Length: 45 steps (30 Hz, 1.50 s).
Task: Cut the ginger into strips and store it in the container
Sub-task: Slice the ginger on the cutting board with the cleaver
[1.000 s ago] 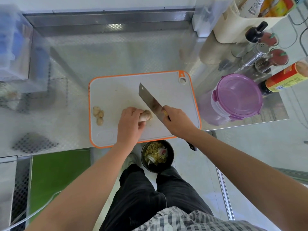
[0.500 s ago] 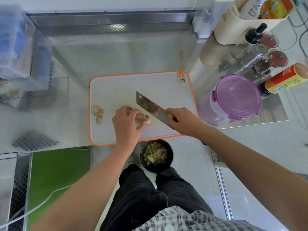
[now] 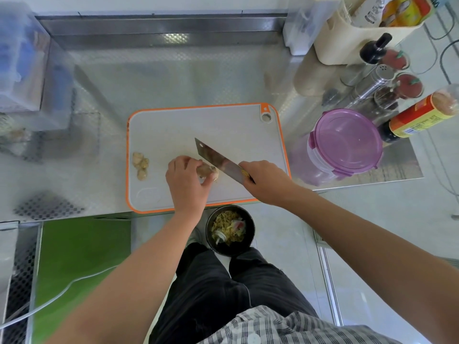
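Early stage: the left hand (image 3: 186, 180) curls its fingers (image 3: 183, 162) over the ginger (image 3: 208, 171) on the cutting board (image 3: 173, 127); the right hand (image 3: 265, 180) grips the knife (image 3: 218, 160), blade at its end. No strips show yet, spare pieces (image 3: 140, 166) wait left, and the purple-lidded container (image 3: 345, 142) sits closed.

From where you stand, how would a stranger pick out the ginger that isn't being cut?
Find the orange-rimmed white cutting board on the steel counter. Near its left edge lies a small clump of loose ginger pieces. Unlike the ginger piece under the left hand, beside the knife, nothing touches it.
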{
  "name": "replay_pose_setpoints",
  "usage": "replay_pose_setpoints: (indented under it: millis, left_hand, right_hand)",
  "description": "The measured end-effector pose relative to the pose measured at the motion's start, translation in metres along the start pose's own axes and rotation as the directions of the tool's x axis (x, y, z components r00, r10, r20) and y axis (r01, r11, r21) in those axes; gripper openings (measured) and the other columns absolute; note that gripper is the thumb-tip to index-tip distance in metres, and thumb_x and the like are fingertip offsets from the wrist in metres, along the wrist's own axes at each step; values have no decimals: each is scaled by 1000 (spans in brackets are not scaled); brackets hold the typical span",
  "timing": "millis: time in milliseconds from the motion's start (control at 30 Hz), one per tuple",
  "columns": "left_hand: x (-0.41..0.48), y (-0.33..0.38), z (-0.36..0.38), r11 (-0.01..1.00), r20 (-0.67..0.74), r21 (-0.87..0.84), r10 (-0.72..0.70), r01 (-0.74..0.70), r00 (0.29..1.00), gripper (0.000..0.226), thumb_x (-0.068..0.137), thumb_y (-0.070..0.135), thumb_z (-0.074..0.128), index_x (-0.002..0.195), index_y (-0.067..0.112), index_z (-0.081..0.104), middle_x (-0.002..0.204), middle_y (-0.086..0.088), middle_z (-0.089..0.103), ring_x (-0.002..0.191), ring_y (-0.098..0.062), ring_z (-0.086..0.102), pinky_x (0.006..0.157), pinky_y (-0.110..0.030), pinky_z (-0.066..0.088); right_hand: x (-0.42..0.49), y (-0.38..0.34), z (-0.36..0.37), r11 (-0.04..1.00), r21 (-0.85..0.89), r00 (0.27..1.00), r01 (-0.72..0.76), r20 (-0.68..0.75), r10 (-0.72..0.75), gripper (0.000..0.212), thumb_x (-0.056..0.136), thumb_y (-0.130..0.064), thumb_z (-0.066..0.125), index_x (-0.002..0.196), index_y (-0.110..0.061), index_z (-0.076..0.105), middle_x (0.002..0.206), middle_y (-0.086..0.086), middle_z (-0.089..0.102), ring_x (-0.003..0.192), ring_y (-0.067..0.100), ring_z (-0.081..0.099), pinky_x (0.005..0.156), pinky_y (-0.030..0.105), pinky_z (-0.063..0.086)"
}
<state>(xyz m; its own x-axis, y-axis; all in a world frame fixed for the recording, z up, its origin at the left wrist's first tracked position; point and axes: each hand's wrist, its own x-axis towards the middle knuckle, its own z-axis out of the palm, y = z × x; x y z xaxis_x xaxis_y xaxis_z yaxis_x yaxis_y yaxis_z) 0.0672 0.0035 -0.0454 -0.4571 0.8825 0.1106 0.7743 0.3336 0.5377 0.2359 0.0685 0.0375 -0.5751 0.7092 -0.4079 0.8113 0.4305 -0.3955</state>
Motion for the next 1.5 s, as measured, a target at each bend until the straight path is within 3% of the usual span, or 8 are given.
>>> replay_pose_setpoints:
  millis: [467, 567, 833, 1033, 1167, 1267, 1367, 1500]
  left_hand:
    - [4, 7, 1, 999, 10, 2, -36, 36, 999, 32, 70, 29, 80, 93, 9, 71, 95, -9, 59, 100, -31, 51, 87, -40, 41]
    - [5, 9, -1, 999, 11, 1, -48, 48, 999, 30, 69, 27, 80, 91, 9, 71, 93, -9, 59, 98, -31, 52, 86, -40, 42]
    - [5, 9, -3, 1000, 11, 2, -21, 21, 1000, 29, 66, 25, 83, 89, 9, 72, 87, -9, 60, 93, -33, 53, 79, -41, 44]
    - [3, 4, -4, 1000, 6, -22, 13, -13, 1000, 25, 71, 29, 79, 85, 10, 71, 90, -7, 61, 94, -31, 52, 79, -37, 44]
    - [5, 0, -4, 1000, 7, 26, 18, -18, 1000, 30, 71, 33, 77, 91, 13, 67, 96, -6, 61, 98, -31, 51, 79, -38, 41]
    - [8, -1, -6, 998, -5, 56, 15, -15, 1000, 29, 72, 37, 70, 93, 16, 67, 98, -4, 60, 101, -28, 50, 81, -38, 37]
    - [20, 8, -5, 995, 55, 93, 17, -22, 998, 24, 77, 34, 67, 96, 18, 68, 97, -3, 62, 100, -28, 49, 83, -39, 34]
    - [40, 26, 3, 980, 251, 184, 23, -71, 968, 26, 83, 28, 64, 109, 22, 66, 102, -1, 64, 103, -27, 50, 84, -37, 33]
  right_hand:
    - [6, -20, 5, 990, -139, 997, -38, 55, 46, 4, 93, -10, 41, 93, -14, 41, 83, 1, 42, 72, 23, 44, 62, 33, 33]
    - [9, -21, 6, 984, -175, 998, -17, 60, 28, 15, 93, -8, 40, 106, -11, 48, 87, 2, 42, 73, 23, 44, 64, 32, 34]
    - [13, -25, 12, 975, -224, 998, 3, 64, 12, 16, 94, -6, 39, 109, -8, 45, 88, 3, 37, 71, 23, 41, 63, 32, 32]
    - [30, -13, 42, 993, -112, 1000, -26, 14, 28, 20, 95, -10, 39, 113, -6, 45, 107, 11, 49, 82, 36, 57, 62, 36, 34]
    - [32, 5, 31, 979, 205, 993, 0, -112, 23, 9, 94, -9, 41, 93, -5, 49, 88, 12, 54, 75, 33, 55, 62, 37, 42]
    - [29, 13, 9, 902, 429, 973, -45, -186, 137, 12, 93, -8, 42, 82, -8, 42, 65, 4, 48, 51, 27, 51, 42, 26, 36]
    - [29, 20, 0, 844, 513, 957, -158, -130, 259, 7, 95, -11, 40, 90, -7, 44, 65, 5, 49, 43, 26, 54, 30, 21, 35]
    - [27, 31, 7, 789, 554, 942, -266, -24, 335, 7, 95, -12, 40, 90, -13, 45, 66, 6, 50, 43, 20, 53, 34, 23, 39]
